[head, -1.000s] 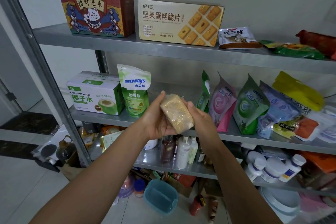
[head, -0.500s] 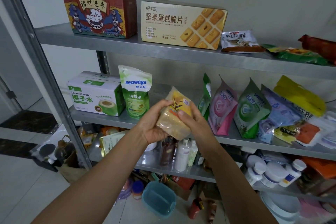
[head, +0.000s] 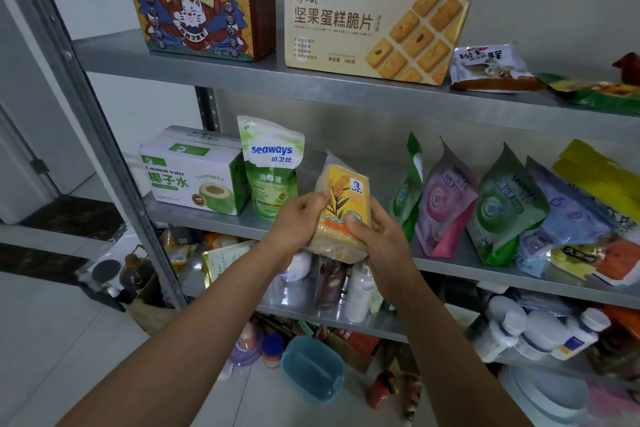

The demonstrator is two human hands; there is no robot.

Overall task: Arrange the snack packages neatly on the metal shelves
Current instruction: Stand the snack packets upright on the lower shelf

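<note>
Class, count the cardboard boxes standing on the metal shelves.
3: the cat box and biscuit box on the top shelf, the coconut water box on the middle shelf. Lower clutter may hide more.

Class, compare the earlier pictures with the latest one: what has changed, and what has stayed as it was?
The packet was turned over and stood upright, its yellow label now facing the camera. The left hand and right hand still hold it. The boxes and pouches on the shelves have not moved.
</note>
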